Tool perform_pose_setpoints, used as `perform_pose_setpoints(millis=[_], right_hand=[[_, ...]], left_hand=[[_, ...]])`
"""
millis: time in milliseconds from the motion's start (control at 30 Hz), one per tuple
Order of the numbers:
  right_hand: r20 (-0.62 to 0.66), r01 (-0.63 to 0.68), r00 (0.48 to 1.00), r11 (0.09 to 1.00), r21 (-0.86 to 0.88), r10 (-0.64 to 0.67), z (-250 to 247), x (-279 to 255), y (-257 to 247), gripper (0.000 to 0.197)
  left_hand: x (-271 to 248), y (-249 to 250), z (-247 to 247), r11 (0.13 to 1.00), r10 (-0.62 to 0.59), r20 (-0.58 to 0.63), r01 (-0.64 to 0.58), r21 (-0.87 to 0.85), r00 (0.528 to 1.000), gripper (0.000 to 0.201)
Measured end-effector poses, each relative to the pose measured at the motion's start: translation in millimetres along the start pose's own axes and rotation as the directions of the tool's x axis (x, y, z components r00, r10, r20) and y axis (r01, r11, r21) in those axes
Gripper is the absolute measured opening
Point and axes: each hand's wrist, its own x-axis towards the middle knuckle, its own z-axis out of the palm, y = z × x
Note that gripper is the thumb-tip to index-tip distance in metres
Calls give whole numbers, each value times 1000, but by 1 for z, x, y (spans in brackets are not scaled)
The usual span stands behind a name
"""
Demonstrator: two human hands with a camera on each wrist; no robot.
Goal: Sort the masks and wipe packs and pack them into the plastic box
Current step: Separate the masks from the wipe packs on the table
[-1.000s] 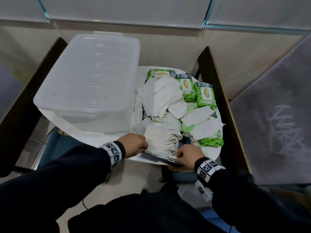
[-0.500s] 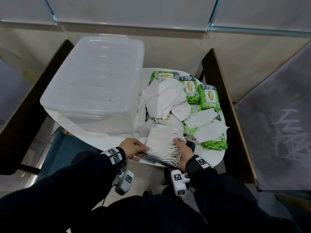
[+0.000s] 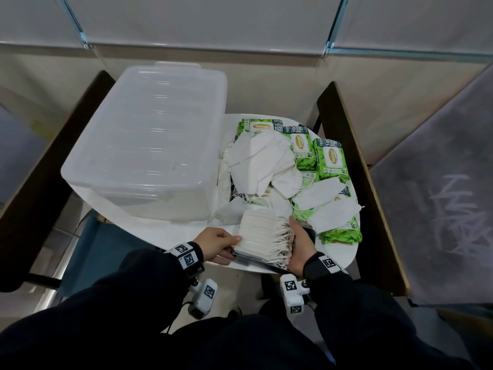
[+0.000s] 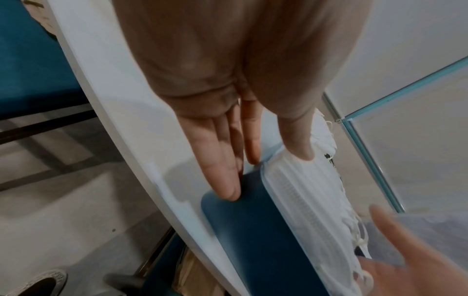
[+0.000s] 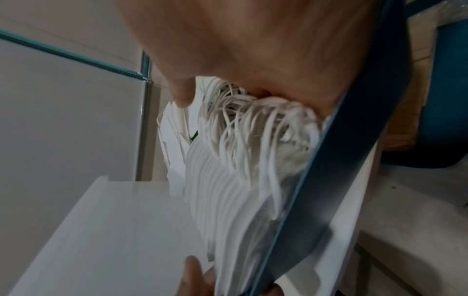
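Overhead, one clear plastic box (image 3: 149, 140) stands lidded on the left of the white counter (image 3: 344, 252), and nothing can be seen inside it. Right of it lie green wipe packs (image 3: 329, 158); three show a full front reading "Sanicare" and "80", and at least two more lie partly buried under loose white masks (image 3: 261, 164). At the near edge a stack of masks (image 3: 262, 236) rests on a dark blue flat case (image 3: 266, 264); its count cannot be told. The left hand (image 3: 216, 245) pinches the stack's left end, and the right hand (image 3: 300, 249) clasps the right end where the ear loops hang.

From the left wrist, the thumb presses the top of the stack (image 4: 303, 200) while straight fingers (image 4: 220, 160) lie under the blue case (image 4: 253, 230), which overhangs the counter (image 4: 121, 140).

From the right wrist, the hand (image 5: 253, 50) wraps the ear loops (image 5: 243, 124), with the blue case (image 5: 341, 160) beside the palm.
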Motion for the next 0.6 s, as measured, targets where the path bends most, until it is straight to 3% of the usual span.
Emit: perform_pose_setpoints(millis=[233,333,467,600], right_hand=[[3,-22,1000,999,48,22,-4,0,-5,77],[-64,31,998,999,20,-29,-9,8,-4,74],[-31,66,997,998,-17,-66,-14,16,0,66],[-20,121,992,991,-49,-122,-11,12,-1,97]], left_hand=[[4,11,-3,995,3,49,-8,100,999,45],[4,14,-7,996,8,89,-16,91,996,43],[7,14,-9,991,10,116,-25,130,993,38],[7,19,-11,989,-1,138,-19,150,990,39]])
